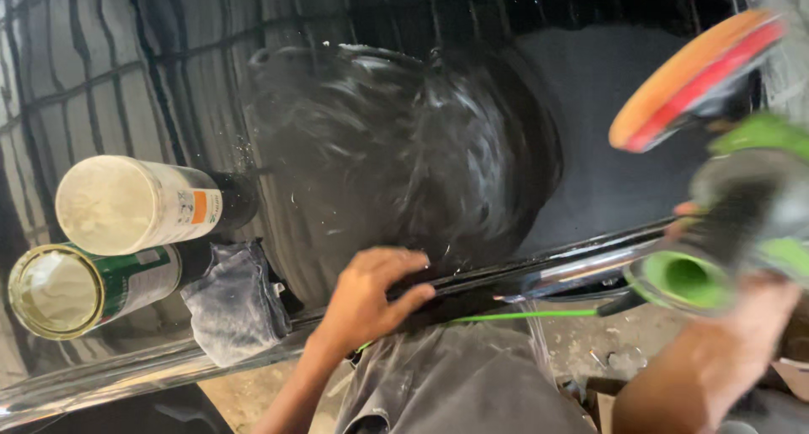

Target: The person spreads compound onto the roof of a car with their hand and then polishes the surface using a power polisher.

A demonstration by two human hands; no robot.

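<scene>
Left hand (371, 295) lies open, flat on the edge of the black car panel (404, 156), bracing. Right hand (742, 316) clamped on the green polisher (725, 223), pad (695, 76) tilted clear of the paint. Two cans (126, 202) and a rag (232, 303) parked on the panel, left, within reach.

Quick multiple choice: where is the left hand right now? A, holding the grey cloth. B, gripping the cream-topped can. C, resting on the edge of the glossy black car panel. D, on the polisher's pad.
C: the left hand lies flat on the edge of the black car panel, apart from the grey cloth and the two cans, while the right hand holds the green polisher.
</scene>
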